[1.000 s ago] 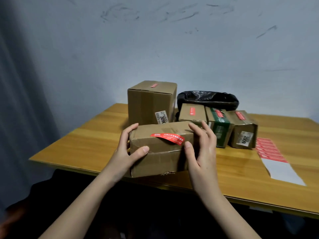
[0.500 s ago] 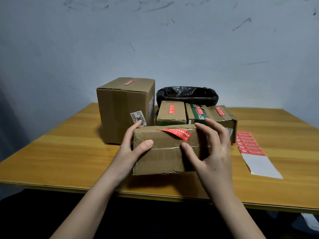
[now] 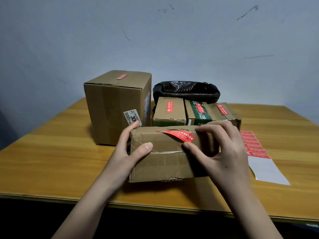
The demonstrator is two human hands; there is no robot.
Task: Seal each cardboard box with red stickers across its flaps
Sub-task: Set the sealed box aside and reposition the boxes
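Near the table's (image 3: 51, 161) front edge sits the box (image 3: 164, 163). At its nine o'clock, the left hand (image 3: 128, 152) grips it steady. At three o'clock, the right hand (image 3: 219, 150) pinches the corner, thumb pressing the red sticker (image 3: 176, 135) down so it stays.

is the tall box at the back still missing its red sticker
No, the tall box already has a red sticker stuck on its top face.

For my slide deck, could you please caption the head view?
Both hands, left and right, grip a brown cardboard box and smooth a red rectangular sticker over its top edge.
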